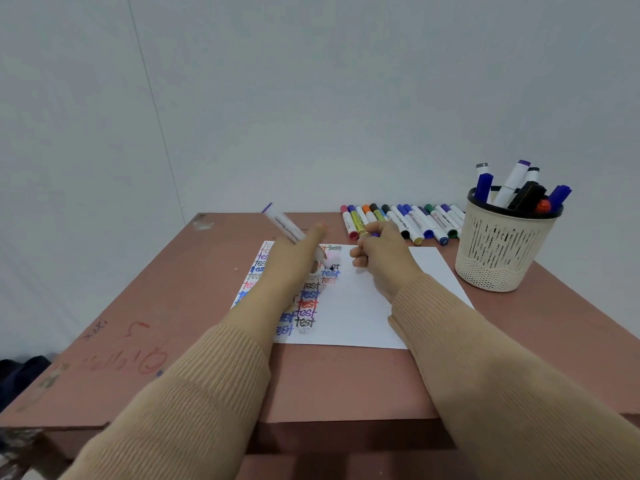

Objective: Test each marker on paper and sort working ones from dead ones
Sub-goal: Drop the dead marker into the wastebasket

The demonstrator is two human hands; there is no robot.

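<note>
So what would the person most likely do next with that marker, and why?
Probably write another "test" word. The left hand holds a marker with its tip down on the paper, beside columns of earlier test words, while the right hand seems to hold its cap.

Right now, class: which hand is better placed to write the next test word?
Left. The left hand already holds the marker, tip at the paper; the right hand is fisted beside it.

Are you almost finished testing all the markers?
Partly. The white paper sheet already carries columns of coloured "test" words, and a row of capped markers lies behind it. The left hand holds a white-barrelled marker to the paper now. The cream perforated plastic cup holds more markers.
</note>
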